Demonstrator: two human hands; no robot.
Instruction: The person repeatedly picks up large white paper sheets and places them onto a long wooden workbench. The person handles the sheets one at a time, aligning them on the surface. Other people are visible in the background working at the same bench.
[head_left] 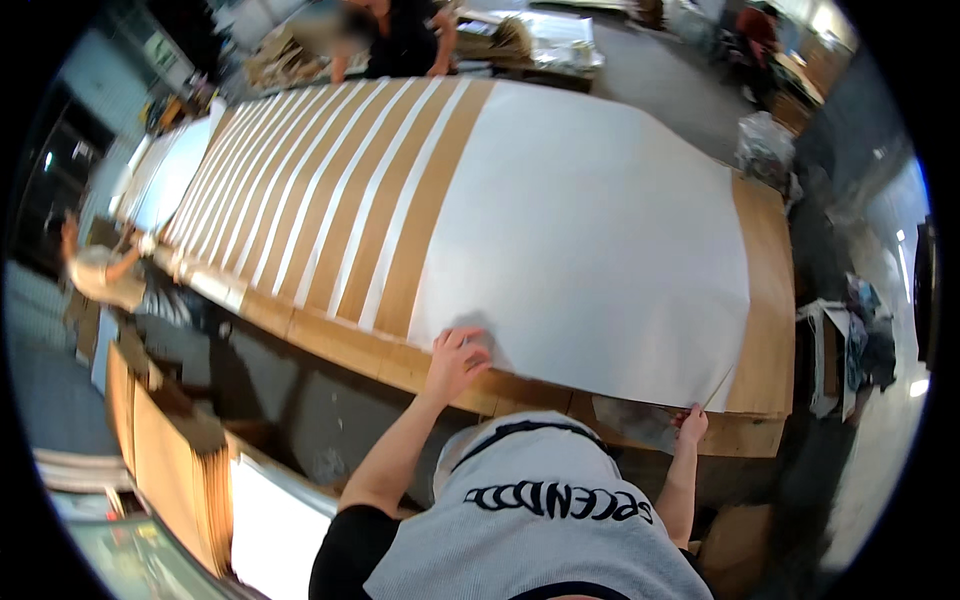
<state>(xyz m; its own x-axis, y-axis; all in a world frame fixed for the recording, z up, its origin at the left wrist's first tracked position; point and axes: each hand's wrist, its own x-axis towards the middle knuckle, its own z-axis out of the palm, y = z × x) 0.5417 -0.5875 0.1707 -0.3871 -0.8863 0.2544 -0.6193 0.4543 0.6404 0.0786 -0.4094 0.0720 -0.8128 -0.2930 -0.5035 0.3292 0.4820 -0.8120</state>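
A large white sheet [590,230] lies flat on a long wooden table [770,300]. My left hand [455,362] rests with fingers spread on the sheet's near left corner, pressing it down. My right hand [691,424] is at the table's near edge, by the sheet's near right corner, fingers closed around a thin pale stick [716,388] that points up toward the sheet. To the left of the white sheet, several brown sheets [330,190] overlap in a row with white strips showing between them.
A person in dark clothes [395,40] leans over the table's far end. Another person [105,270] stands at the left. Stacks of brown boards and a white panel [270,520] sit below the table's near side. Clutter lines the right aisle.
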